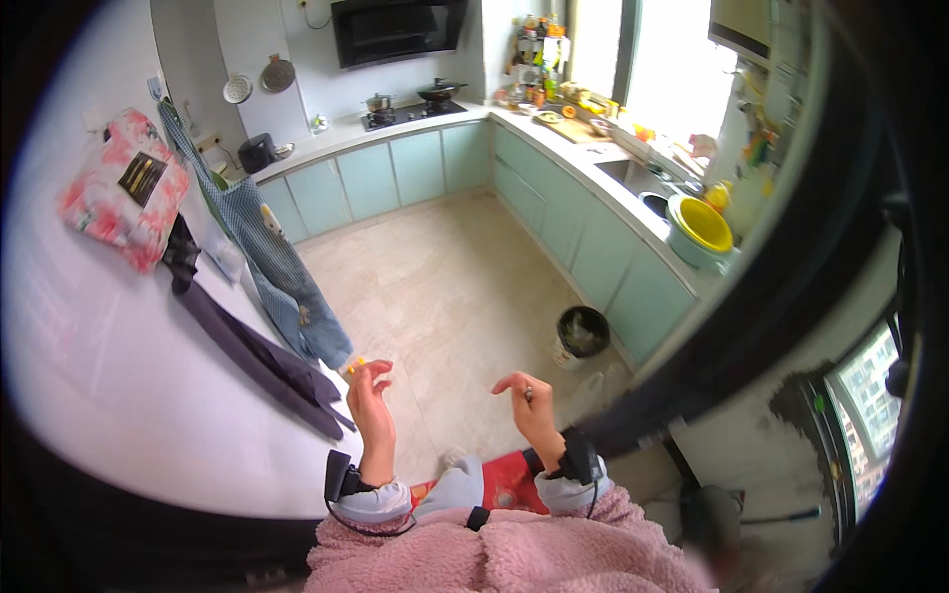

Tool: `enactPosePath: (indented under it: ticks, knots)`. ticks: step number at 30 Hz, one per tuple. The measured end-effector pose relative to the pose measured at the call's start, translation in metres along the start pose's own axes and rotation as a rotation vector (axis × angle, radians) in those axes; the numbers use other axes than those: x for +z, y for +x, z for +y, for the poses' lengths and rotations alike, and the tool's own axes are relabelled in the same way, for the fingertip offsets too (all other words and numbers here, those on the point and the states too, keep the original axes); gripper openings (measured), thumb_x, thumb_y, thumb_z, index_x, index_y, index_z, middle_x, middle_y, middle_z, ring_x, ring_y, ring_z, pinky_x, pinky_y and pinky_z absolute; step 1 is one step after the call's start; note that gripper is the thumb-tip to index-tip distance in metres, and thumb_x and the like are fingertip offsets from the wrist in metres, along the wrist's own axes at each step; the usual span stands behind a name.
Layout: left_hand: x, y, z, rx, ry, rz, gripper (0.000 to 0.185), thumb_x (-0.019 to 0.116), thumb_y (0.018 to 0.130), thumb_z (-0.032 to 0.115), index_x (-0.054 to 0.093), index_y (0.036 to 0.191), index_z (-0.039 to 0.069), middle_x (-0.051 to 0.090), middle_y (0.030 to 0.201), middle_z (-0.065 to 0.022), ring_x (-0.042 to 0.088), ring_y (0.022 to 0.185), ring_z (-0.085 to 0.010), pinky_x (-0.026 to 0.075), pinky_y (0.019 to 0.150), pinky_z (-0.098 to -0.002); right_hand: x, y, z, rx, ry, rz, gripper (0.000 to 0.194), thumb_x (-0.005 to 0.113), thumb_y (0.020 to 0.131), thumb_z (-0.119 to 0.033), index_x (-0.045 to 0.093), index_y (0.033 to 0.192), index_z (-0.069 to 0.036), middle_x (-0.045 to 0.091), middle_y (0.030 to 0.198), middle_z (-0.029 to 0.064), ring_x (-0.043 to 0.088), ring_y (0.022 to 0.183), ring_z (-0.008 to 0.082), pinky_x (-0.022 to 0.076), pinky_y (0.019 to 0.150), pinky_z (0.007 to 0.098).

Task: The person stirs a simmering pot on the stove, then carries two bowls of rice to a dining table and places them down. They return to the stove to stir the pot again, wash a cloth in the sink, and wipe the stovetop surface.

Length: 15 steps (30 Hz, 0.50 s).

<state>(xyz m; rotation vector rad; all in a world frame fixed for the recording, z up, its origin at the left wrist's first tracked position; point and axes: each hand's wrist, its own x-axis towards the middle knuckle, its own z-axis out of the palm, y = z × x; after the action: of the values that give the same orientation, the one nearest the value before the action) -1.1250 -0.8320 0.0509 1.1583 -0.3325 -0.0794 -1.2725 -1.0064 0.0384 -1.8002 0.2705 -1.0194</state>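
Note:
My left hand (373, 416) is raised in front of me with its fingers loosely bent and apart, holding nothing. It is nearest to the lower end of a blue checked apron (296, 274) hanging on the left wall. Small yellow bits (357, 365) show by its fingertips; I cannot tell what they are. Level with it, my right hand (532, 411) is also bare, its fingers curved inward and a ring on one of them. Both wrists carry black strapped devices with cables. Ahead of the right hand stands a waste bin (582, 333) with a bag in it.
Pale green base cabinets (393, 174) run round an L-shaped white counter. On it are a gas hob (411, 115), a cutting board (571, 126), a sink (630, 176) and a yellow basin (704, 224). Dark cloth (252, 356) hangs left; a dark doorframe (712, 378) slants across the right.

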Motion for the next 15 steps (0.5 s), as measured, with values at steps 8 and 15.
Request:
enactPosePath:
  ticks: [8,15]
  knots:
    - [0.073,0.214,-0.07,-0.125,0.129,-0.184,0.029,0.039,0.094,0.024,0.059,0.085,0.005,0.063,0.089,-0.0055,0.058,0.088,-0.0126,0.043,0.072,-0.0272,0.022,0.217,0.096,0.058,-0.146,0.084,0.033,0.04,0.094,-0.014,0.062,0.073,-0.001,0.054,0.061,0.002,0.033,0.049,0.0062,0.0244,0.045,0.0243]
    - [0.129,0.379,-0.131,-0.137,0.106,-0.409,0.025,0.043,0.093,0.02,0.061,0.088,0.004,0.063,0.091,-0.0045,0.056,0.088,-0.0111,0.043,0.075,-0.0264,0.03,0.384,0.188,0.087,-0.02,0.352,0.046,0.037,0.099,-0.031,0.057,0.071,-0.002,0.061,0.069,0.0018,0.029,0.047,0.0006,0.0219,0.043,0.019]
